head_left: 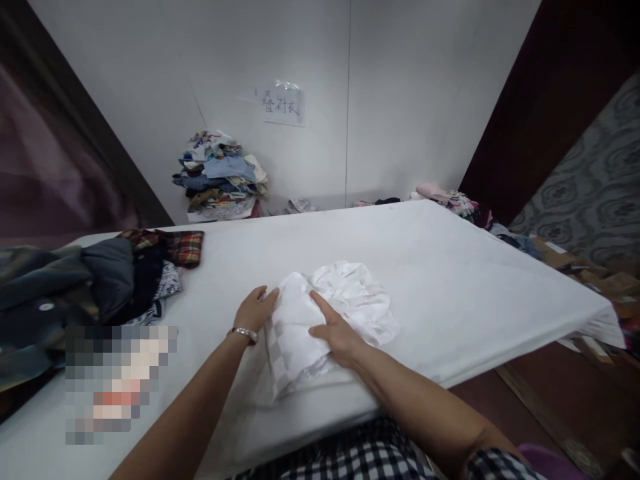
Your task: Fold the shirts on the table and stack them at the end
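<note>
White cloth, soft and light by its look, the folded garment (pixel 320 320) lies on the surface (pixel 450 267) near its front edge. The left hand (pixel 256 310) rests at its nine o'clock edge, fingers extended and touching the fold. The right hand (pixel 336 333) lies flat on top, fingers spread, gripping nothing. It likely slumps if pinched, so supporting it under both long edges seems safest. A dark clothes heap (pixel 100 280) sits at ten o'clock; a stacked pile (pixel 220 177) lies beyond at twelve.

Both forearms reaching in from 6 o'clock toward 12, left hand (pixel 256 309) flat, palm down, fingers together aimed at 1 o'clock, bracelet on wrist, right hand (pixel 334 331) flat, fingers spread toward 11 o'clock
</note>
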A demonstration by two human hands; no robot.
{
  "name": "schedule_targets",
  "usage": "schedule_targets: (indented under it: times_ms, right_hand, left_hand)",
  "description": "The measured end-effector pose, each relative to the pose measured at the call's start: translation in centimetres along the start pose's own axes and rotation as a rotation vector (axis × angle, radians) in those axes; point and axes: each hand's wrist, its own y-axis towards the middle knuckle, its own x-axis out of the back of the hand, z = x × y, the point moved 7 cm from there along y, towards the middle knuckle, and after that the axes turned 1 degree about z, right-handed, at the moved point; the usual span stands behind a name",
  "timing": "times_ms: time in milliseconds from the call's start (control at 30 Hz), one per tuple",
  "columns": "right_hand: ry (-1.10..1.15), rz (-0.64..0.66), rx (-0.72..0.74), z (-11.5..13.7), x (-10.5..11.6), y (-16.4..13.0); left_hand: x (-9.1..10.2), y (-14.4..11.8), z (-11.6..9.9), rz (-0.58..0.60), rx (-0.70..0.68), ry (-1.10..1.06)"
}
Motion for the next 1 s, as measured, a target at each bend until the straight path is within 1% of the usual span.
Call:
schedule_targets:
  times_ms: [100, 167, 300, 367, 433, 500, 567, 667, 733, 833, 1000]
  right_hand:
    - [-0.004, -0.097, -0.065, -0.8, 1.6, -0.1]
    - [-0.026, -0.153, -0.087, -1.1, 3.0, -0.3]
    - [-0.056, -0.209, -0.049, -1.1, 5.1, -1.5]
    - [-0.046, -0.217, -0.031, -1.0, 5.9, -2.9]
    - [-0.028, -0.256, -0.017, -1.0, 6.8, -5.0]
    - [-0.01, -0.33, -0.026, -1.3, 8.0, -7.6]
    - [0.02, -0.397, -0.078, -2.1, 8.8, -10.3]
    - [0.106, -0.448, -0.188, -3.2, 8.7, -13.0]
    - [0.171, -0.455, -0.236, -3.5, 8.1, -13.6]
    - [0.237, -0.432, -0.266, -3.2, 6.7, -12.7]
    - [0.302, -0.378, -0.24, -2.5, 4.9, -9.5]
  left_hand:
    - [0.2, -0.2, 0.3, 0.029, -0.009, 0.025]
    - [-0.4, -0.3, -0.1, 0.063, -0.051, 0.071]
    - [-2.0, 0.0, -1.5, 0.119, -0.159, 0.249]
    - [-2.5, 0.3, -2.2, 0.131, -0.199, 0.363]
    - [-2.9, 0.6, -2.8, 0.145, -0.241, 0.449]
    - [-3.1, 0.9, -3.5, 0.163, -0.284, 0.478]
    - [-3.2, 1.4, -4.3, 0.191, -0.328, 0.439]
    - [-4.1, 2.3, -5.5, 0.293, -0.359, 0.317]
    - [-5.1, 3.1, -6.3, 0.369, -0.358, 0.276]
    - [-6.6, 4.5, -7.4, 0.424, -0.346, 0.269]
    - [-8.3, 6.0, -8.6, 0.48, -0.323, 0.205]
